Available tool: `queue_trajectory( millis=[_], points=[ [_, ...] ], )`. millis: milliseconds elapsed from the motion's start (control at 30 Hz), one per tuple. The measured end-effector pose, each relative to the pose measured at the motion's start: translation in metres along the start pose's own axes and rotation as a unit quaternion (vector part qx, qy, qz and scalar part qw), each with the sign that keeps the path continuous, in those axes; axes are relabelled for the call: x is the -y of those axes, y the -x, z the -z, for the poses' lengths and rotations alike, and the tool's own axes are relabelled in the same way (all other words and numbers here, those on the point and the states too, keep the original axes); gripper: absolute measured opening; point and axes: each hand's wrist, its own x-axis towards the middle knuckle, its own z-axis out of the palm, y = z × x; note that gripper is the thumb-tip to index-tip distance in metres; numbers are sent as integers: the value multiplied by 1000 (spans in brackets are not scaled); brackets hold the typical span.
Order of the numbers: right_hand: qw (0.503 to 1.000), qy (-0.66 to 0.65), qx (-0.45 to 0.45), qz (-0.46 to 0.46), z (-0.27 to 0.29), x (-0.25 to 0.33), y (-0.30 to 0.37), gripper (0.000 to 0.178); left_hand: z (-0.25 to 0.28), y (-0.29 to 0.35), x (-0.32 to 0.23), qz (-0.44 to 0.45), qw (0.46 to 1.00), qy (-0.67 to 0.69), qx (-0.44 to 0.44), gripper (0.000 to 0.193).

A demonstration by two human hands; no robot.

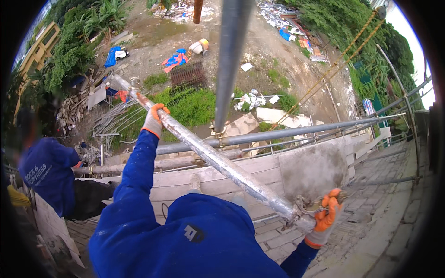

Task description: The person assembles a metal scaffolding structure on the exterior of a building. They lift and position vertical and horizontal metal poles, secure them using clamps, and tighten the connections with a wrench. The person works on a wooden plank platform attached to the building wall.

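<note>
A long, paint-spattered scaffold pipe (218, 160) slants across in front of my body, from the far left down to the near right. My left hand (154, 121), in a white and orange work glove, is closed around its upper part. At the lower end my right hand (326, 220), gloved the same way, grips the pipe beside a rusty scaffold clamp (300, 206); the fingers partly wrap the clamp's hardware. Another clamp (134, 82) sits near the pipe's far end.
An upright pole (230, 60) joins a horizontal rail (278, 133) at a coupler (219, 135) ahead. Planks (218, 186) form the walkway, beside a block wall (371, 231). A co-worker (48, 173) is close on the left. Ropes (333, 60) hang at right; the ground is far below.
</note>
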Motion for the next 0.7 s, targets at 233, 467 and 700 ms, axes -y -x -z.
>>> queue_trajectory(
  millis=[233,467,700],
  points=[
    [979,84,188,11,-161,38,19,73,72,-39,22,98,993,-2,70,25],
    [986,-12,158,-61,-291,16,16,55,121,-67,83,200,975,98,18,25],
    [970,97,213,-58,-406,-20,12,46,164,-85,110,264,958,102,48,22]
  ],
)
